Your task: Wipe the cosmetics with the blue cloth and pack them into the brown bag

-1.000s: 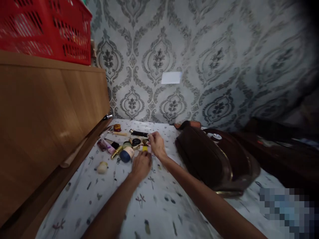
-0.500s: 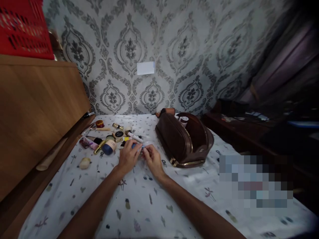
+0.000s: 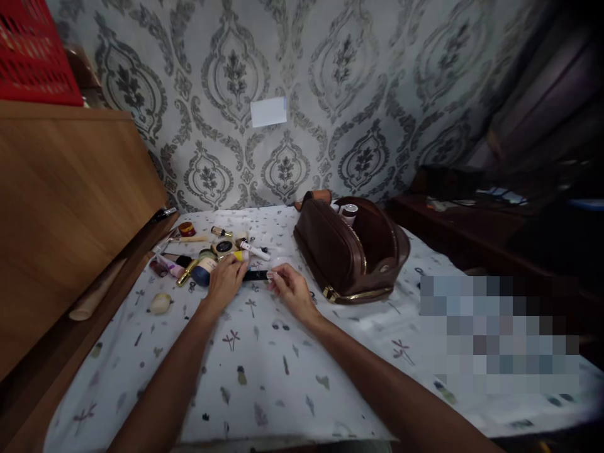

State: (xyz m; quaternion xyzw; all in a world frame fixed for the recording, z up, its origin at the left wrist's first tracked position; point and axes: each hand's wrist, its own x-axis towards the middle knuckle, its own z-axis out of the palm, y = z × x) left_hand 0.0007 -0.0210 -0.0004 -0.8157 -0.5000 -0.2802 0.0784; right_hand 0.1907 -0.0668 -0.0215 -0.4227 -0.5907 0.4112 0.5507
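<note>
A slim black tube [image 3: 257,275] with a pale tip lies crosswise between my two hands, low over the sheet. The thumb and fingers of my right hand [image 3: 293,290] pinch its pale right end. My left hand [image 3: 223,280] has its bent fingers at the tube's left end, partly hiding it. Beside the left hand sits a jar with a navy lower part [image 3: 202,273], and a yellow-ended tube [image 3: 240,256] shows just above the fingers. A white tube [image 3: 255,251] lies behind them. A clear round item [image 3: 282,262] is just beyond my right fingertips.
An unzipped brown toiletry bag [image 3: 325,248] stands to the right, with a capped bottle [image 3: 348,214] inside. Several cosmetics, including a gold tube [image 3: 187,272] and a round compact [image 3: 224,248], lie at left. A cream sponge-like piece [image 3: 160,303] is nearer. A wooden cabinet [image 3: 70,195] borders the left.
My hands have moved apart, the left one going left toward the cosmetics. The small blue thing between my fingers is no longer visible; the black tube now spans the gap. The view has shifted slightly.
</note>
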